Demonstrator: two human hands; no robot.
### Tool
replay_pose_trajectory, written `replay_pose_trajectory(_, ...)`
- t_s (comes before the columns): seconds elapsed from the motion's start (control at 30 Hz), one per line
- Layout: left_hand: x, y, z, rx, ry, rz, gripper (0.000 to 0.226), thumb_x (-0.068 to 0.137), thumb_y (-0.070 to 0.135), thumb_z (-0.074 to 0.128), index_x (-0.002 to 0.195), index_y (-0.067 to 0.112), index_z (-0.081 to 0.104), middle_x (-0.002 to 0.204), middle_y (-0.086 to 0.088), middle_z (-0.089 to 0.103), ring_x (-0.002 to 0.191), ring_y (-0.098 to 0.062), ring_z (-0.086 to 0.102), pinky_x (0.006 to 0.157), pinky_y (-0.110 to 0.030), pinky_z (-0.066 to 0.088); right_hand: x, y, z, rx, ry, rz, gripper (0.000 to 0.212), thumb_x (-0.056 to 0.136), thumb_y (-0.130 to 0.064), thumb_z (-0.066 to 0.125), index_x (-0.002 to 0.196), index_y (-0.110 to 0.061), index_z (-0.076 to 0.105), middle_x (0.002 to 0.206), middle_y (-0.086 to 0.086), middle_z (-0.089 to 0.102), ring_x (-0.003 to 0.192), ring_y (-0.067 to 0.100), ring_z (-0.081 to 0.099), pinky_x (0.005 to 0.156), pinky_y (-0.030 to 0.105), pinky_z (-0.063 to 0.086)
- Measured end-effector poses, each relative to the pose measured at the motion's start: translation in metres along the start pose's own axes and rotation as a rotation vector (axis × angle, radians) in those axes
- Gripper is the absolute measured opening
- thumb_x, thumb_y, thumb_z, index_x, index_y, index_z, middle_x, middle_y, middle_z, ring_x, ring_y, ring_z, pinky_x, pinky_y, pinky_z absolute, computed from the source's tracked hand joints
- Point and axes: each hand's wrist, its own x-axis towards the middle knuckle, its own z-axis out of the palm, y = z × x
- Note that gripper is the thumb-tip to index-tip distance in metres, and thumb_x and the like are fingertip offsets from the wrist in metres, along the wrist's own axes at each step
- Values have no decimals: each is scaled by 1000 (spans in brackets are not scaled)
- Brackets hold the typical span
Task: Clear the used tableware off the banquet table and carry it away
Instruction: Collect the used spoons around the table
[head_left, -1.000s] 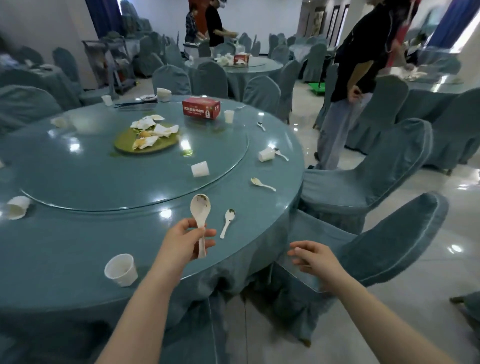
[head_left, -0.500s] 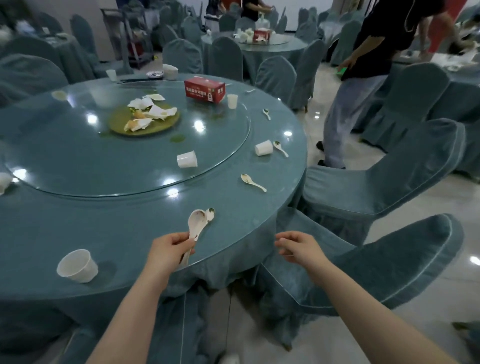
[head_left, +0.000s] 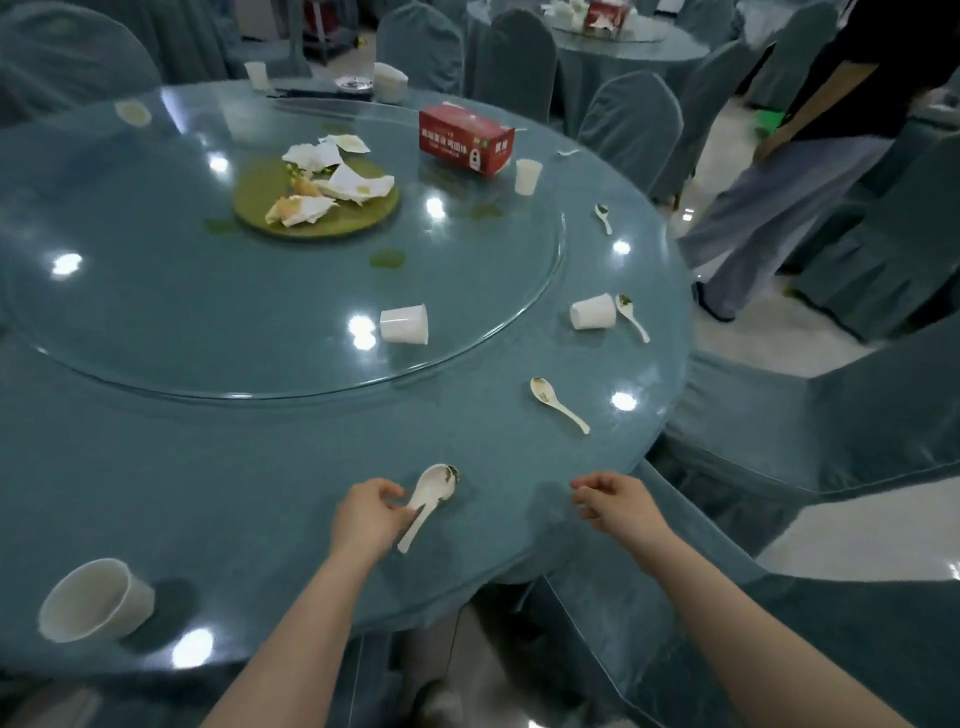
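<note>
Two spoons (head_left: 431, 493) stacked in the left hand (head_left: 370, 519), pinched by the handle, low centre of frame above the table (head_left: 260, 493) edge. Right hand (head_left: 615, 501) loosely curled, holding nothing. Clearing looks barely begun: three more spoons, several cups (head_left: 96, 600), a littered plate (head_left: 317, 200) left. Chairs (head_left: 831, 415) crowd the right rim; little walking room.

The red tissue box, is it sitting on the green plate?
No, the red tissue box sits on the glass turntable, apart from the green plate.
</note>
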Motion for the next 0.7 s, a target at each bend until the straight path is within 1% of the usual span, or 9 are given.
replay_pose_trajectory(0.13,10,-5,17,70,-9,-52,19,76,20,73,90,21,61,86,2,67,82,-22,66,70,-31,51,25,0,5,-59,-30,34,12,86,-10,59,93,-15,68,87,1,70,68,12,61,64,22,46)
replay_pose_trajectory(0.2,14,-4,24,86,17,-54,18,76,23,72,86,25,58,91,2,69,83,-20,64,69,-28,48,40,-3,6,-123,-3,23,14,85,-11,59,94,-16,69,84,-1,69,69,12,61,65,25,47)
replay_pose_trajectory(0.27,18,-1,31,123,33,-46,19,77,25,72,92,25,60,94,4,70,88,-19,63,70,-27,45,55,-11,5,-216,60,-7,15,85,-15,57,91,-21,70,85,-3,68,75,13,61,65,26,46)
replay_pose_trajectory(0.4,20,2,40,156,36,-79,22,80,29,70,101,23,64,96,3,70,93,-23,65,74,-28,48,86,-23,9,-340,118,-85,15,85,-17,57,95,-20,68,79,-6,62,67,9,56,56,23,40)
replay_pose_trajectory(0.43,20,3,42,168,39,-86,18,82,30,67,99,23,64,95,2,70,93,-23,65,72,-27,47,93,-25,10,-371,130,-99,16,86,-18,57,99,-18,66,81,-4,61,70,12,57,58,25,42)
replay_pose_trajectory(0.5,17,5,46,200,46,-96,8,85,28,62,91,23,64,93,1,70,93,-24,64,69,-27,44,109,-27,13,-449,155,-114,25,87,-21,59,112,-16,62,99,5,60,86,22,59,76,34,49)
replay_pose_trajectory(0.57,15,7,49,238,51,-108,5,87,27,59,85,24,62,92,0,69,92,-24,63,66,-27,40,123,-26,13,-475,177,-113,36,89,-25,59,123,-14,57,117,11,53,104,29,56,92,43,47)
replay_pose_trajectory(0.63,16,10,50,272,41,-131,8,88,26,58,87,22,64,93,-1,69,94,-26,63,66,-26,38,135,-23,12,-497,178,-94,40,90,-27,58,127,-11,55,121,14,53,109,33,54,95,43,45)
replay_pose_trajectory(0.7,18,12,50,287,14,-150,13,89,24,56,90,18,67,92,-3,69,94,-27,63,66,-27,40,142,-19,10,-514,157,-75,33,91,-24,57,121,-10,60,114,15,60,102,34,58,89,40,48)
